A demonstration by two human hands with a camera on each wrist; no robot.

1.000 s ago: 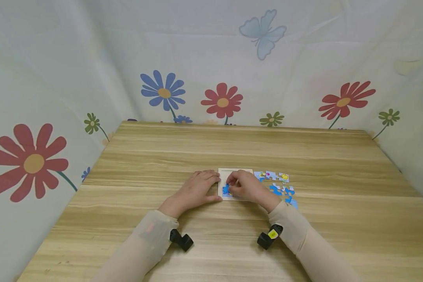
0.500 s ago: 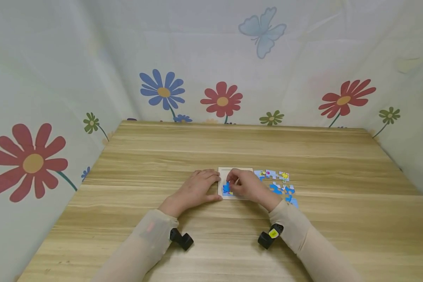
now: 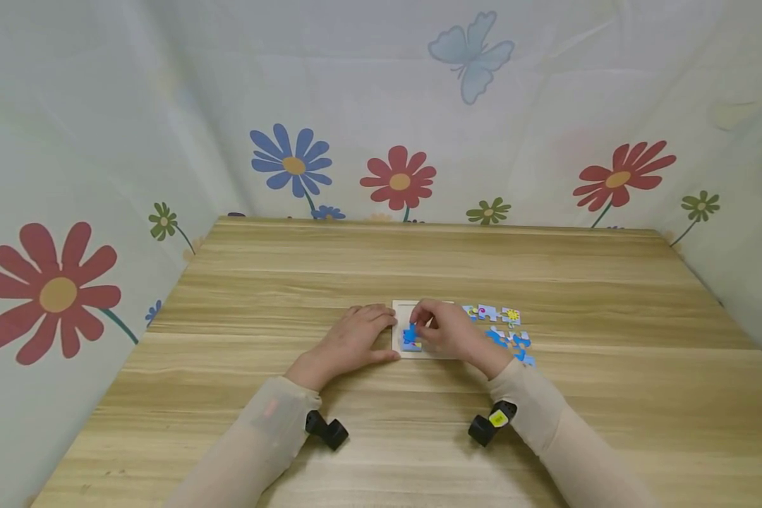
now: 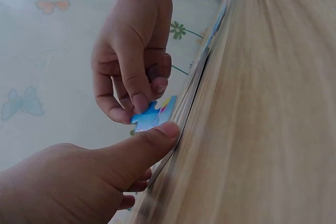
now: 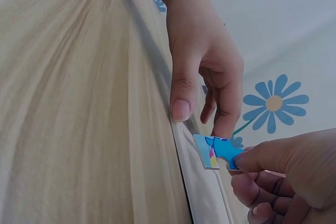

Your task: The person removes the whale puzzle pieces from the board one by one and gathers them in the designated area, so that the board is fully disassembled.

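In the head view, my right hand point(image 3: 449, 329) pinches a blue jigsaw piece point(image 3: 410, 336) between thumb and forefinger. The right wrist view shows this piece point(image 5: 214, 151) tilted, with a light-blue edge and yellow and pink marks. It is held over the left part of a shallow pale puzzle tray point(image 3: 401, 306). My left hand point(image 3: 353, 341) rests at the tray's left side, fingers extended along it and thumb touching near the front corner. In the left wrist view, the left thumb point(image 4: 155, 137) lies straight close to the piece. My right hand hides part of the tray.
Several loose jigsaw pieces lie right of the tray, among them one with a yellow flower point(image 3: 512, 315) and blue ones point(image 3: 521, 341). The wooden table point(image 3: 292, 275) reaches back to a flower-printed cloth point(image 3: 533, 92). Black wrist cameras hang below both forearms.
My right hand has shifted slightly right and away from me, and the blue piece in it has moved a little with it. The left hand stays put on the tray.
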